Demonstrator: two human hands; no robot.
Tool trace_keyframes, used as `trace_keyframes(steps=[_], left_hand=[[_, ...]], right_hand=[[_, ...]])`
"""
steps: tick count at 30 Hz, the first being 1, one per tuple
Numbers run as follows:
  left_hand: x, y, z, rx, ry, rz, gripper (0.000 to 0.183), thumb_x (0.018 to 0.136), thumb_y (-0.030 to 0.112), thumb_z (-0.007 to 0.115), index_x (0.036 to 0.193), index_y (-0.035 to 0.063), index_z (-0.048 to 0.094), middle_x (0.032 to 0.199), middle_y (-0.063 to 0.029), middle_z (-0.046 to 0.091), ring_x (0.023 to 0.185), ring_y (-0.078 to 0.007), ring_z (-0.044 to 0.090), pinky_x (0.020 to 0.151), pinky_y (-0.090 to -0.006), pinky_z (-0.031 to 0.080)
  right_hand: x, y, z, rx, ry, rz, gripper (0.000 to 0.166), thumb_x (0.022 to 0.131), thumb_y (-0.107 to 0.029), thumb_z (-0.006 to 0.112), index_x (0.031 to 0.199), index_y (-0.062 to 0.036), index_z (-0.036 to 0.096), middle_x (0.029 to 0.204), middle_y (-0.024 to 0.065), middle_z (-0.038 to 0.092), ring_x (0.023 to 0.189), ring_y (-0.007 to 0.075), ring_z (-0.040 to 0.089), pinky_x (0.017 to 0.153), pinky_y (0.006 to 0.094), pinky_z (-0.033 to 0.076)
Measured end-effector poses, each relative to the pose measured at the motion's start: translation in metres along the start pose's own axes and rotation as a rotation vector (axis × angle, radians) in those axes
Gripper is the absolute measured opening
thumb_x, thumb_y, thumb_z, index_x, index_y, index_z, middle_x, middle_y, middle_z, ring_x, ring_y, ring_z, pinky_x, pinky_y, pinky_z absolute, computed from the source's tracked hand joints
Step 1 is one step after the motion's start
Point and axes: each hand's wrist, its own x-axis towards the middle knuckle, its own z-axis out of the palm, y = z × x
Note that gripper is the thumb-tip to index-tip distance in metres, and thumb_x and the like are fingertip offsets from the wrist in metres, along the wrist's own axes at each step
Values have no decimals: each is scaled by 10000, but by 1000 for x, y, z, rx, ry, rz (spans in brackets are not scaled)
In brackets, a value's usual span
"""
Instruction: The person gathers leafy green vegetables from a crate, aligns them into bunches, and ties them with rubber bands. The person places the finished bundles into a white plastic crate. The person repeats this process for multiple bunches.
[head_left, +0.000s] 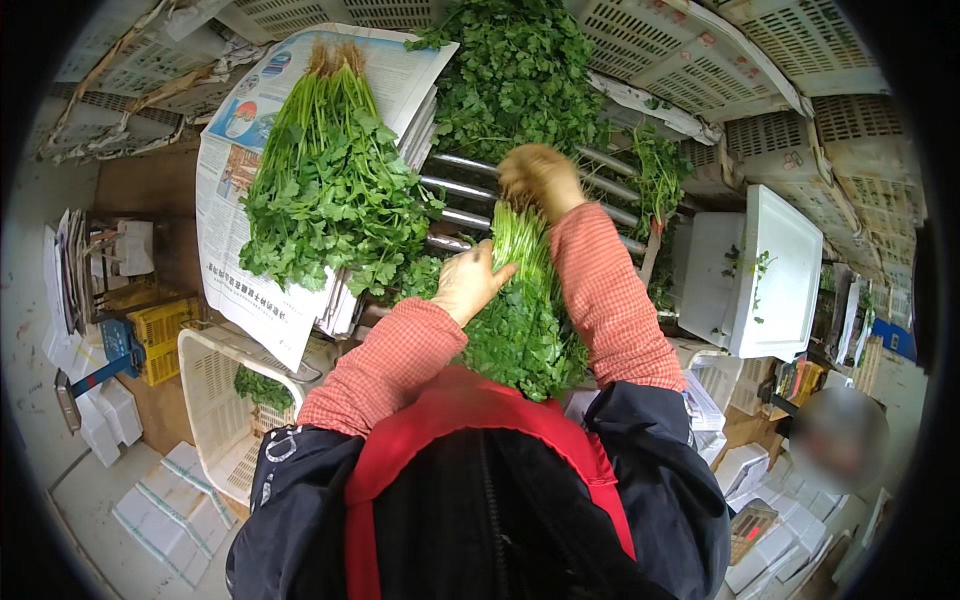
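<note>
A bunch of leafy green herbs, which looks like coriander, lies in front of my chest with its roots pointing away. My left hand holds its pale stems from the left, thumb across the top and fingers hidden. Blurred, my right hand is bent over the root end; its grip is unclear. A second, larger bunch rests on stacked newspaper to the left, its brown roots at the far end. Beyond my hands is a heap of the same leaves.
Metal bars form a rack under the herbs, with loose sprigs on the right. A white foam box stands at right, a cream plastic crate at left. Slatted crates line the far side. A blurred person is at right.
</note>
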Motion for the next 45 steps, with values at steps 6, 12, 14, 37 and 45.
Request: trace_keyframes(steps=[6, 12, 14, 37, 45], left_hand=[[12, -4, 0, -30, 15, -88, 570, 878, 511, 481, 1123, -1, 547, 917, -239, 638, 861, -414, 608, 784, -464, 480], [65, -38, 24, -509, 183, -217, 415, 910, 376, 514, 1029, 0, 645, 947, -162, 675, 860, -282, 638, 771, -359, 483], [77, -41, 24, -753, 141, -176, 289, 868, 253, 612, 981, -10, 656, 890, -132, 679, 774, -217, 626, 717, -313, 476], [56, 0, 13, -751, 374, -152, 141, 860, 111, 620, 921, -16, 609, 689, 4, 567, 600, -58, 443, 551, -226, 395], [63, -10, 10, -748, 310, -31, 124, 872, 114, 606, 910, -4, 601, 694, 17, 552, 617, -58, 441, 570, -222, 392]], right_hand=[[-13, -8, -33, -345, 44, 50, 268, 899, -138, 557, 1142, -29, 591, 965, 100, 669, 738, 129, 617, 624, 253, 512], [1, 45, -25, -668, -126, 36, 175, 821, -115, 645, 941, 11, 661, 810, 101, 676, 705, 174, 635, 652, 309, 501], [7, 56, -29, -709, -106, -10, 196, 823, -159, 653, 929, 5, 668, 807, 103, 675, 701, 181, 635, 650, 313, 499], [-6, 30, -19, -562, -67, 101, 161, 772, -129, 696, 838, 15, 670, 671, 86, 654, 536, 146, 567, 512, 287, 452], [-8, 28, -25, -229, -83, 207, 176, 788, -125, 684, 845, 37, 646, 621, 56, 629, 416, 90, 469, 389, 241, 361]])
